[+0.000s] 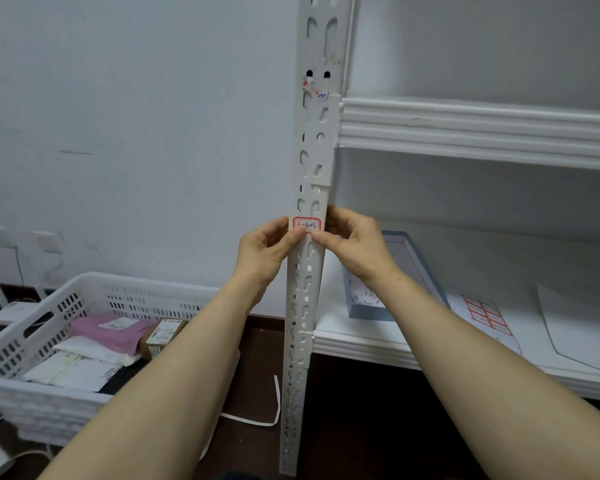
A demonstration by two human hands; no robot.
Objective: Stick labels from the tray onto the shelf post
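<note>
Your right forearm is covering part of the tray [388,303], the shallow blue-edged box lying on the lower shelf [361,344], so what is lying inside it is hard to make out. A sheet of labels [484,315] with red frames is lying just to the right of the tray, and your arm is hiding its lower corner too. The writing on the label [307,225] is small and blurred; it is not possible to read it with certainty.

The label, white with a red border, is sitting flat on the front face of the shelf post [314,161], at the height of your hands. Your left hand [265,247] is coming from the left side of the post, with the thumb touching the lower left edge of the label and the other fingers curled behind the post. Your right hand [352,242] is coming from the right, the thumb pressing at the lower right corner and the fingertips resting at the right edge of the post. Both hands are pinching the label against the post, one on each side.

A white basket [49,313] with parcels is standing on the floor at the left.
</note>
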